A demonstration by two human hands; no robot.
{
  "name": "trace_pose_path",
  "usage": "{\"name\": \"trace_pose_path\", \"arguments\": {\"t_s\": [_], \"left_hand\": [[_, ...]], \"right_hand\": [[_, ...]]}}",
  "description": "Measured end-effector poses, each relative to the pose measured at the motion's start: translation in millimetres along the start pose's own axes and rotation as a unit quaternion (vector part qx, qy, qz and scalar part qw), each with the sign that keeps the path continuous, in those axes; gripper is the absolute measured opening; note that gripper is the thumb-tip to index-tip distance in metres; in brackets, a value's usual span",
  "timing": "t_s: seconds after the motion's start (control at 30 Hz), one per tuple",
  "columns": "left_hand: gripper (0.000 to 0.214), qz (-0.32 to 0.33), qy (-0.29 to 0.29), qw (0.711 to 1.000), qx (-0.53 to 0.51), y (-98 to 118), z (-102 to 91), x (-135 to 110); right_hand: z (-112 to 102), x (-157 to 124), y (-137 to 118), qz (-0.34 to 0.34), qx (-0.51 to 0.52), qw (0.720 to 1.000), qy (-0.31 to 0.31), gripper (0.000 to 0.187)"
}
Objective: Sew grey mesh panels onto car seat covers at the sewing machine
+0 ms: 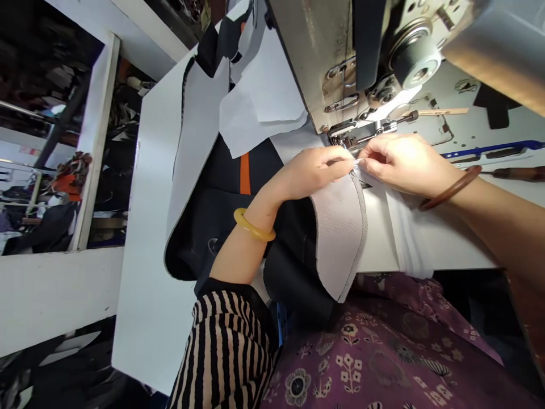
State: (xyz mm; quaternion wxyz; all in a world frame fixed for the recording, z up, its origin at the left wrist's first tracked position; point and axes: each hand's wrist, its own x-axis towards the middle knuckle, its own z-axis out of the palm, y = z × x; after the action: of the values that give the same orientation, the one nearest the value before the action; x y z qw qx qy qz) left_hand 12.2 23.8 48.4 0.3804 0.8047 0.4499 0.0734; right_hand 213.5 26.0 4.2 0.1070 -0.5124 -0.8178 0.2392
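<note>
My left hand (317, 169) and my right hand (400, 162) meet just in front of the presser foot (351, 136) of a sewing machine (340, 57). Both pinch the top edge of a pale grey mesh fabric piece (340, 233) that hangs over the table's front edge. A white strip (406, 238) lies under my right hand. Dark fabric with an orange stripe (244, 173) lies beneath my left forearm. A yellow bangle (253, 227) circles the left wrist, a brown one (451, 187) the right.
White cut pieces (264, 96) are stacked on the white sewing table (149, 255) to the left of the machine. A blue-handled tool (489, 149) and a wooden handle (517, 173) lie at the right. Cluttered shelves (55, 170) stand at far left.
</note>
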Motion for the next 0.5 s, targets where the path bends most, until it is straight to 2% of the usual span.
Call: {"name": "trace_pose_path", "arguments": {"t_s": [0.13,0.23,0.37,0.5], "left_hand": [[0.020,-0.007,0.039,0.978,0.206,14.6,22.2,23.5],[0.018,-0.022,0.073,0.956,0.282,9.8,36.7,28.2],[0.019,-0.026,0.123,0.951,0.282,-3.6,45.8,25.7],[0.017,-0.010,0.203,0.954,0.219,-14.1,49.6,23.6]], "right_hand": [[2.4,-4.5,0.3,-0.017,-0.028,0.999,0.024,0.025],[5.1,-6.0,-0.7,-0.015,-0.022,0.998,0.053,0.027],[7.6,-5.8,-3.1,0.002,-0.037,0.999,0.028,0.029],[8.0,-2.7,-6.0,0.057,-0.045,0.997,-0.011,0.026]]}}
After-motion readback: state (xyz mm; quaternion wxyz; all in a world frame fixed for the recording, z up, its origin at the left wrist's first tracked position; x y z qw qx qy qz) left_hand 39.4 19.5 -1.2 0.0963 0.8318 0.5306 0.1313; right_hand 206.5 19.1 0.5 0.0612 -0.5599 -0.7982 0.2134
